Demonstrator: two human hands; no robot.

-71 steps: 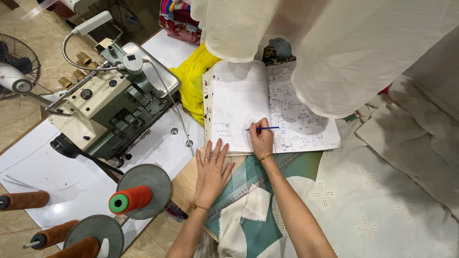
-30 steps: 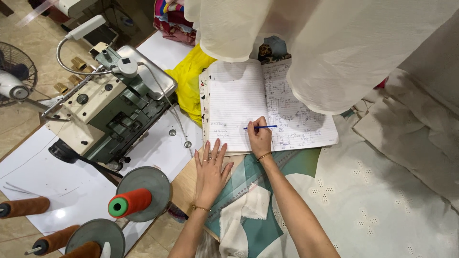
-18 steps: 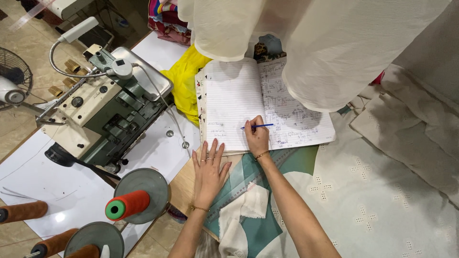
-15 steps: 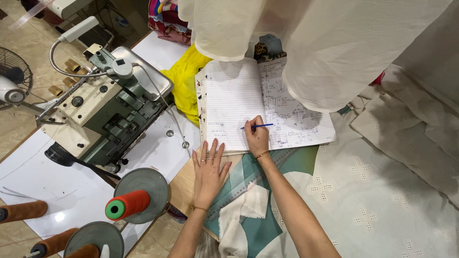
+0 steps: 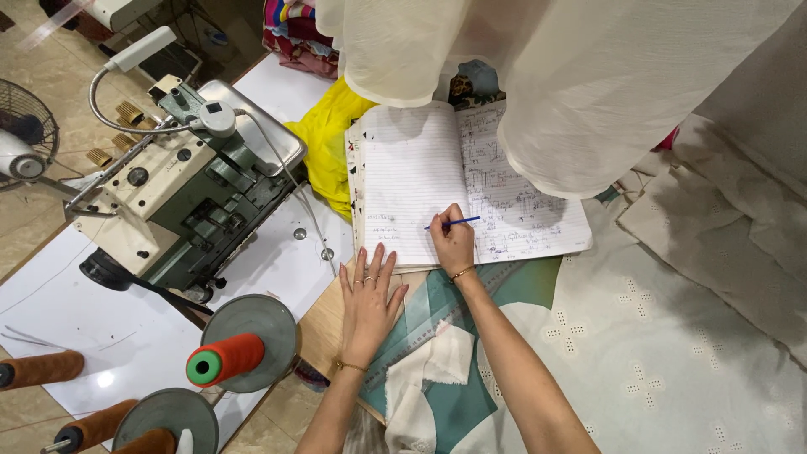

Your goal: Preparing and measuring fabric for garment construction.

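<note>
While the right hand (image 5: 454, 245) pinches a blue pen (image 5: 454, 223) on the open notebook (image 5: 420, 185) at twelve o'clock, the left hand (image 5: 370, 307) lies flat at seven o'clock, fingers (image 5: 374, 265) spread on the tabletop (image 5: 324, 324).

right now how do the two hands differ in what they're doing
The right hand is curled around a blue pen on the open notebook; the left hand holds nothing. The left lies flat with fingers spread, below the notebook's edge. Both are bare and wear a bracelet at the wrist.
</note>
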